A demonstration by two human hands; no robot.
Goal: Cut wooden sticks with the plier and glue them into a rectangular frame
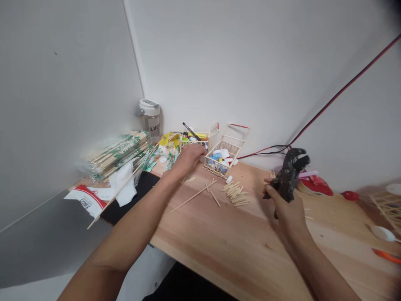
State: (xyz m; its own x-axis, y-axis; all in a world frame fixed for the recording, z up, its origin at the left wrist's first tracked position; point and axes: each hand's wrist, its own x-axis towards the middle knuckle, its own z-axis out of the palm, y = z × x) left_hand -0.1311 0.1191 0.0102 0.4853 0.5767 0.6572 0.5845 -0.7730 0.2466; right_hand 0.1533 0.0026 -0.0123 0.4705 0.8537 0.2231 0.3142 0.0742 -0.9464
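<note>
Okay, L hand (188, 161) is at the desk's back edge, fingers curled & narrow, tips at the left end of the stick crate (222, 156); can't tell if it's gripping the crate or just touching it. R hand (288, 211) is wrapped round the grip of a dark glue gun (290, 175), body tilted, top end pointing up & right twd the wall, w/ a red-black cable (341, 90) running off from it up the wall. Crate sits right of L hand & well left of the gun, long axis running lower left to upper right, so L hand is the nearer one. Blue & white bottle caps (221, 161) lie inside it. Behind L hand is a 2nd stick frame (194, 140) w/ a pen (191, 131) in it. In front of the crate: loose sticks (234, 194) in a small heap, plus longer sticks (194, 195) on the desk (219, 259). Far left: bottle w/ white lid (150, 119), bagged wooden skewers (117, 154), tissue (123, 184). Far right: stick lattice (388, 209), white spoon (384, 233), orange-handled tool (387, 256).
</note>
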